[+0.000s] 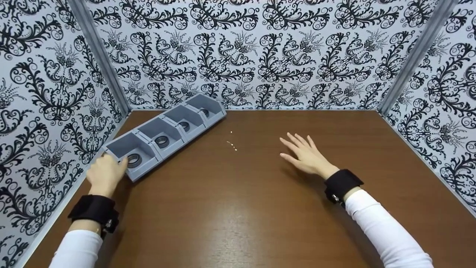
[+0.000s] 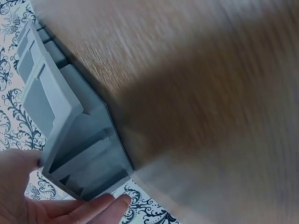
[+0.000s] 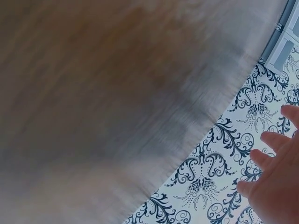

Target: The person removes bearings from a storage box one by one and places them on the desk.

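A row of joined grey storage bins (image 1: pixel 173 126) stands slantwise at the table's left. My left hand (image 1: pixel 106 171) grips the near end of that row, thumb at the front bin's rim; in the left wrist view its fingers (image 2: pixel 100 209) curl under the bin's end wall (image 2: pixel 88 158). Inside the nearest bin lies a dark ring-shaped bearing (image 1: pixel 134 160), and smaller-looking bearings (image 1: pixel 161 141) sit in the bins behind. My right hand (image 1: pixel 306 156) hovers over the table at the right, fingers spread and holding nothing; the right wrist view shows its fingertips (image 3: pixel 275 140) apart.
The brown wooden table (image 1: pixel 238 208) reaches back to a wall (image 1: pixel 241 56) with black scrollwork on white. Similar patterned panels close off both sides, joined by grey corner posts (image 1: pixel 102 56). Small pale specks (image 1: pixel 232 145) show near the table's middle.
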